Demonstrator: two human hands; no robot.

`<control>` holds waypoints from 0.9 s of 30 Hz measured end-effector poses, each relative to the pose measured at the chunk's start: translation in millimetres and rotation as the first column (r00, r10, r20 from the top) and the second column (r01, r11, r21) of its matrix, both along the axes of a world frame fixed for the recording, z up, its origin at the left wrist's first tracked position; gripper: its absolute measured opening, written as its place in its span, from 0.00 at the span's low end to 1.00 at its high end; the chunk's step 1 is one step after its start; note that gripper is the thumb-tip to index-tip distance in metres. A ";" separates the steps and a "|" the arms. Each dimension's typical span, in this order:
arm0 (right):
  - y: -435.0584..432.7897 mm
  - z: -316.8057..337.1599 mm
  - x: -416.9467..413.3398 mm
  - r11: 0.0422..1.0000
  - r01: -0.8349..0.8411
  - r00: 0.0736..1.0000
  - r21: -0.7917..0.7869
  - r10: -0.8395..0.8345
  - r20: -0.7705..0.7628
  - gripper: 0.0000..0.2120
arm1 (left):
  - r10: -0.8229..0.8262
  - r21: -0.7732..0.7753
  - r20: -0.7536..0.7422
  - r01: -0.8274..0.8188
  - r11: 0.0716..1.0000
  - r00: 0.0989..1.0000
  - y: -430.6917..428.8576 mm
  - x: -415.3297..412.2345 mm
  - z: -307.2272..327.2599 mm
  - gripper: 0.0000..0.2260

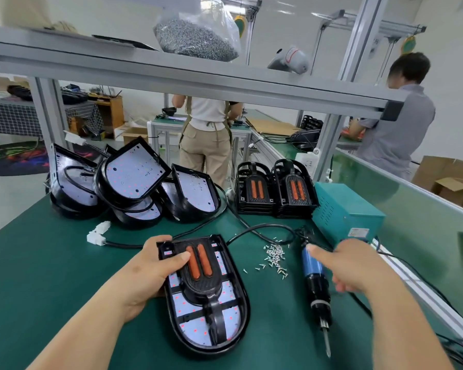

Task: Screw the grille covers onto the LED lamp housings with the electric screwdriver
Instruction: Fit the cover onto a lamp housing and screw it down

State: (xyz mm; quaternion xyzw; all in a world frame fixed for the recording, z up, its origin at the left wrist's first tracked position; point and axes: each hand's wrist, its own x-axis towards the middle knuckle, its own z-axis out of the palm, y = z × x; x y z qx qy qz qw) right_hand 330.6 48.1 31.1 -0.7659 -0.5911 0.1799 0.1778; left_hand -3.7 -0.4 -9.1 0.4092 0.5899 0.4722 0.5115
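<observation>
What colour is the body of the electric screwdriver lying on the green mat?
The electric screwdriver is blue at its top and black below; the head view shows it best.

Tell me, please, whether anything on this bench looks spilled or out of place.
Small screws lie scattered loose on the green mat, between the lamp housing and the electric screwdriver, in no tray or dish.

1. Your bench mat (51, 276): matt green, smooth.
2. Your lamp housing (198, 349): glossy black plastic.
3. Your grille cover (202, 285): black plastic, finely textured centre.
4. Your electric screwdriver (316, 287): glossy blue sleeve, black plastic body, metal bit.
5. Your loose screws (274, 256): bright metal.
</observation>
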 end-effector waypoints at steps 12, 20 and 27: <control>5.2 -36.1 -11.8 0.994 0.109 0.977 0.000 -0.107 -0.186 0.16 | 0.083 0.063 -0.063 -0.080 0.995 0.995 -3.8 4.6 -7.3 0.25; 9.9 -27.2 -18.2 0.963 0.244 0.138 -0.116 -0.153 -0.979 0.06 | -0.027 -0.019 -0.068 0.026 0.999 0.997 -7.1 -5.8 -0.6 0.16; 0.1 -13.9 -19.5 0.976 0.202 -0.427 -0.081 0.013 -0.904 0.09 | -0.101 -0.014 -0.162 0.100 0.995 0.982 -12.1 -3.5 8.9 0.24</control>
